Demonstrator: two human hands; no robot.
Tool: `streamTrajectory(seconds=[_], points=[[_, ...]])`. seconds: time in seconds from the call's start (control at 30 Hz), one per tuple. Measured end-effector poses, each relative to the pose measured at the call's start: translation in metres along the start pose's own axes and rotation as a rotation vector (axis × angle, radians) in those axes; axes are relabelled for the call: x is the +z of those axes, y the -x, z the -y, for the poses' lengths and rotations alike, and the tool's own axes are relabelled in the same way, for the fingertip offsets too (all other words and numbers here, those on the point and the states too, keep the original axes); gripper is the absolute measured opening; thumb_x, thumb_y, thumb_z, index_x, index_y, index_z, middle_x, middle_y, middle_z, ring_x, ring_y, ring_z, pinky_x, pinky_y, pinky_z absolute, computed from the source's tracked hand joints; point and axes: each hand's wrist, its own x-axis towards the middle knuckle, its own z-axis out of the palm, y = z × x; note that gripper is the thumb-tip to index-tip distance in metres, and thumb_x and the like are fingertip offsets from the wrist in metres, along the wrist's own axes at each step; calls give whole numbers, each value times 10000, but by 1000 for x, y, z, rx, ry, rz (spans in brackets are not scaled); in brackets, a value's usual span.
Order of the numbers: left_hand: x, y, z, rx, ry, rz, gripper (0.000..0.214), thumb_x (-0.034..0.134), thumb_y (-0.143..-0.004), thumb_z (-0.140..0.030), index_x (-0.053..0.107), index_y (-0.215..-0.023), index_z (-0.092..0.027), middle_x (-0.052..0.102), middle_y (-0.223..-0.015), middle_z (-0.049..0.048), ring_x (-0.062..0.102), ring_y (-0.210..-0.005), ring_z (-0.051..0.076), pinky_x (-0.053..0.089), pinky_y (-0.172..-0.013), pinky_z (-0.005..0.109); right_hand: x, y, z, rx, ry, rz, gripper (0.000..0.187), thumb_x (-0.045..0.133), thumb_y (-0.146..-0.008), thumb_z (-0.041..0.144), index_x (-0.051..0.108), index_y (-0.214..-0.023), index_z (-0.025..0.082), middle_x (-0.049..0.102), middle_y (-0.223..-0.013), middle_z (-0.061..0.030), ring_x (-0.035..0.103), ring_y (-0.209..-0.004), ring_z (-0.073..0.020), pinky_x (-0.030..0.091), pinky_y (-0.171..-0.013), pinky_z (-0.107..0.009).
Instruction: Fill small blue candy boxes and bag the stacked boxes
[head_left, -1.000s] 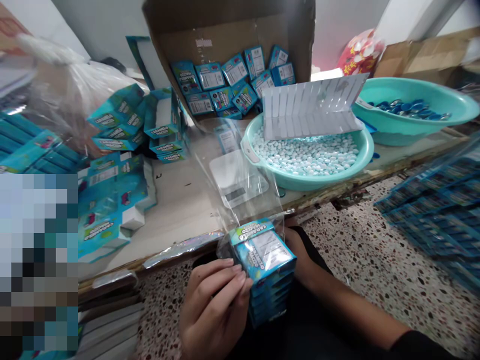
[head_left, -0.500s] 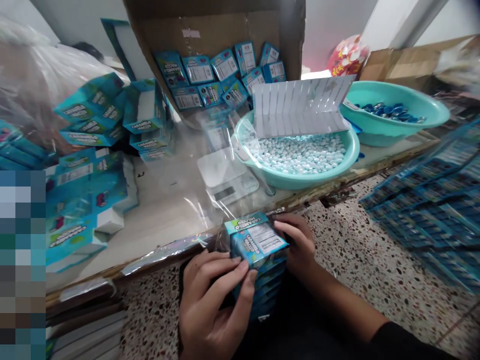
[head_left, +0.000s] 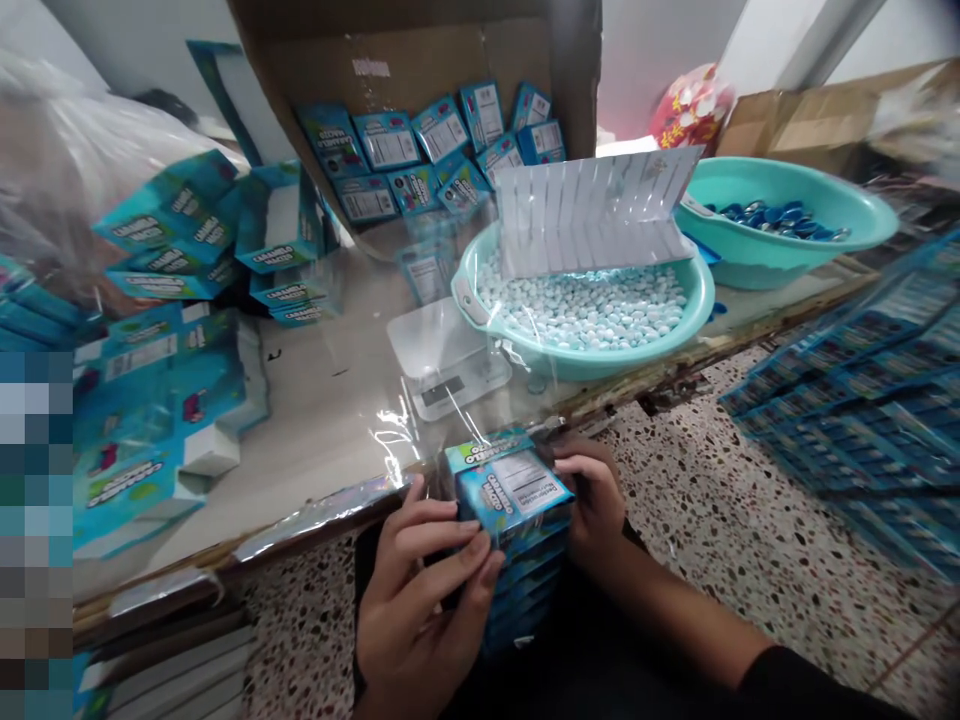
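Observation:
A blue display box of candy packs (head_left: 517,485), printed "Caramelo Macizo", is at the table's front edge, with several flat packs stacked in it. Clear plastic film (head_left: 397,435) shines around its top and reaches over the table edge. My left hand (head_left: 427,590) is closed against the box's near left side, thumb and fingertips together at its edge. On the far right side, my right hand (head_left: 596,490) has its fingers curled at the box's corner. Whether those fingers pinch film or cardboard is hidden.
Beyond the box are a white kitchen scale (head_left: 442,365) and a turquoise tub (head_left: 585,365) of white candies with a ridged tray (head_left: 592,215) on it. Another tub (head_left: 780,265) holds blue pieces. Display boxes (head_left: 150,400) lie left; wrapped stacks (head_left: 862,400) stand right.
The view has shifted slightly. My left hand's index finger has lifted somewhat away from the box, and the film over the table edge has moved. Both hands stay at the box.

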Motion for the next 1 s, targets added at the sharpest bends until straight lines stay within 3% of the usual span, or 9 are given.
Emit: streamTrajectory(seconds=[0.13, 0.37, 0.47, 0.6, 0.67, 0.73, 0.83, 1.0], points=[[-4, -1, 1, 105, -46, 71, 341, 748, -735, -3, 699, -991, -222, 673, -940, 17, 632, -1003, 220, 434, -1094, 670, -2, 5, -5, -13, -9, -27, 160, 452, -976, 172, 551, -1067, 258, 573, -1000, -56, 589, -944, -208, 517, -816, -385], [3, -9, -3, 238, -174, 141, 321, 789, -744, -65, 700, -1009, -224, 678, -916, 13, 643, -965, 205, 528, -1030, 592, 3, 12, -13, 13, -83, -131, 71, 429, -994, 303, 438, -1060, 280, 482, -1033, -63, 572, -979, -240, 541, -806, -435], [8, -2, 1, 160, -100, 29, 269, 775, -748, -71, 681, -940, -233, 641, -980, 24, 623, -1025, 215, 541, -1010, 572, 8, 8, -8, -44, -72, -147, 50, 417, -997, 274, 440, -1041, 268, 478, -1014, -60, 579, -954, -224, 546, -778, -401], [9, 12, 12, -53, 73, -106, 269, 737, -739, -22, 619, -856, -234, 444, -1418, 29, 447, -1353, 266, 467, -1099, 558, 17, 6, -1, -150, -84, -147, 70, 403, -998, 210, 456, -1016, 252, 489, -996, -60, 571, -920, -204, 533, -756, -369], [5, 15, 18, -127, 175, -78, 245, 735, -762, -52, 577, -840, -222, 308, -1557, 16, 329, -1456, 309, 407, -1134, 599, 21, 6, 1, -161, -98, -124, 82, 397, -999, 205, 460, -1017, 255, 491, -1000, -62, 571, -917, -209, 531, -754, -380], [1, 16, 23, -207, 263, -2, 231, 741, -796, -121, 540, -860, -213, 248, -1607, 65, 298, -1472, 359, 398, -1117, 636, 23, 4, 3, -151, -92, -95, 104, 379, -1003, 205, 464, -1027, 259, 496, -1000, -62, 575, -920, -215, 534, -752, -391], [-4, 14, 27, -277, 336, 100, 224, 722, -830, -154, 523, -917, -207, 312, -1576, 159, 360, -1439, 378, 418, -1092, 630, 21, 2, 5, -157, -45, -64, 132, 366, -1002, 190, 467, -1055, 257, 508, -1009, -64, 576, -941, -215, 541, -763, -392], [-6, 16, 31, -258, 348, 95, 255, 736, -820, -190, 540, -981, -222, 388, -1524, 147, 383, -1431, 348, 433, -1105, 556, 15, 4, 3, -168, 12, -29, 93, 436, -981, 213, 481, -1049, 258, 494, -1041, -67, 574, -1012, -221, 548, -807, -400]])
